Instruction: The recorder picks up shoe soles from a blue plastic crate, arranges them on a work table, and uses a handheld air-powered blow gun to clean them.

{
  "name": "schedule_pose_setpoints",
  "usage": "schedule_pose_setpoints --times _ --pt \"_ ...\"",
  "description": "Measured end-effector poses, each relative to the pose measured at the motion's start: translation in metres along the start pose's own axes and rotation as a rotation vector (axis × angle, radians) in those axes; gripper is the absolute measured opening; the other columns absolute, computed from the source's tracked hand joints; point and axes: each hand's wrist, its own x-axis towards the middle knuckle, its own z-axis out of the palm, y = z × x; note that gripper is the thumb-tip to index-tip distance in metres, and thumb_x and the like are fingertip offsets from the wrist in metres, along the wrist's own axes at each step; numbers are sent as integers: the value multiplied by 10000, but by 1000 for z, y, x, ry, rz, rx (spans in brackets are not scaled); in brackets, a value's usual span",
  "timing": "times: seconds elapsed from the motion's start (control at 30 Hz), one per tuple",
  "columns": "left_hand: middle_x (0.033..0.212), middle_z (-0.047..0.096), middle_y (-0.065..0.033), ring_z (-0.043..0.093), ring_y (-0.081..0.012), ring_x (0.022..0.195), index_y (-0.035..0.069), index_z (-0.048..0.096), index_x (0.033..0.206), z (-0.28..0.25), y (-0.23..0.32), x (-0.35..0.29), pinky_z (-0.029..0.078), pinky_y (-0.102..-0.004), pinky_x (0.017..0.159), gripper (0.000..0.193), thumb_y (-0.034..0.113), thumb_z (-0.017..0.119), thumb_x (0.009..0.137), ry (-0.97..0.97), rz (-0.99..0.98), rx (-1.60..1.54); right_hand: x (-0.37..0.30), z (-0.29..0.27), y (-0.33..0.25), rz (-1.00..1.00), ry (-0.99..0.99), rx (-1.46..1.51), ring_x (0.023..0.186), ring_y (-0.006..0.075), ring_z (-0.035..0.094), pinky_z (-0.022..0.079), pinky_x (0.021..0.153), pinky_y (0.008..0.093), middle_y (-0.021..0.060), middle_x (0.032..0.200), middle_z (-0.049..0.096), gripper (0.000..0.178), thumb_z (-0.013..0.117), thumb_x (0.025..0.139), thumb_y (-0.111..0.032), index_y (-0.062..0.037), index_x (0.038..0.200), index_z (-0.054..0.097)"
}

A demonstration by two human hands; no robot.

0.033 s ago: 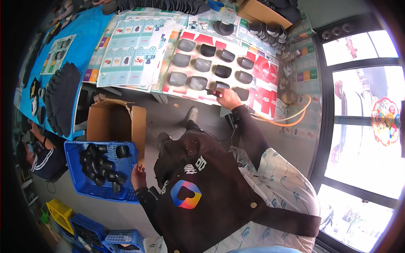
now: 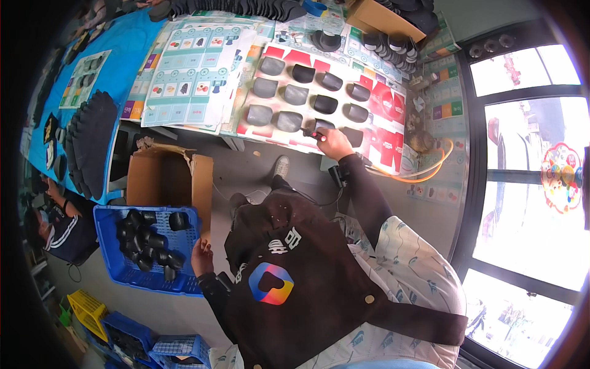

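Note:
My right hand [image 2: 335, 145] is closed round a small black-and-red hand tool [image 2: 318, 136] that looks like a spray gun. Its tip points at the row of curved pieces nearest me on the table. Those pieces are cap-like; some are dull grey, such as the grey piece [image 2: 289, 121] just left of the tip, and others are black, like the black piece [image 2: 324, 103] beyond it. They lie in rows on red-and-white printed sheets [image 2: 270, 136]. My left hand [image 2: 201, 256] hangs low beside the blue crate [image 2: 147, 287], fingers loosely bent and apart, holding nothing visible.
Black curved pieces [image 2: 144, 240] fill part of the crate. Behind it stands an open cardboard box [image 2: 203, 184]. An orange hose [image 2: 430, 176] loops off the table's right end. Printed sheets [image 2: 190, 74] and stacked black pieces [image 2: 92, 144] lie leftward. Another person [image 2: 67, 224] sits at left.

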Motion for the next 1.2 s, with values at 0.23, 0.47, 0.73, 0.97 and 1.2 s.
schedule_pose_setpoints --times 0.23,0.47,0.73,0.97,1.2 --pt "961 675 12 638 -122 840 105 655 1088 12 4 3 471 -224 686 171 238 656 980 -2 -11 4 5 0 -2 4 -69 -19 912 468 657 517 821 554 266 903 682 304 558 831 -156 -129 1093 711" --pt "991 682 5 639 -132 865 106 667 1106 11 -2 17 471 -223 700 196 254 653 979 -72 -52 15 46 -26 0 -74 -59 111 899 460 665 537 805 516 270 896 689 226 640 843 -224 -39 947 718" --pt "1142 642 -28 586 -172 987 90 604 1322 24 5 22 467 -271 783 360 266 522 1019 -42 -100 142 129 -64 -6 135 -361 232 722 344 697 544 719 423 219 761 692 267 613 754 -191 47 839 697" --pt "1166 636 -52 584 -193 1010 81 565 1369 116 16 25 446 -282 793 390 258 510 1025 -3 -54 293 179 -59 19 210 -481 287 791 360 710 546 763 440 233 747 687 276 557 758 -192 50 787 686" --pt "1177 632 -58 582 -193 1014 79 565 1369 159 11 30 448 -290 801 393 268 519 1027 37 -19 407 215 -56 36 287 -572 337 583 233 576 460 578 369 111 638 609 191 612 725 -174 6 775 653"
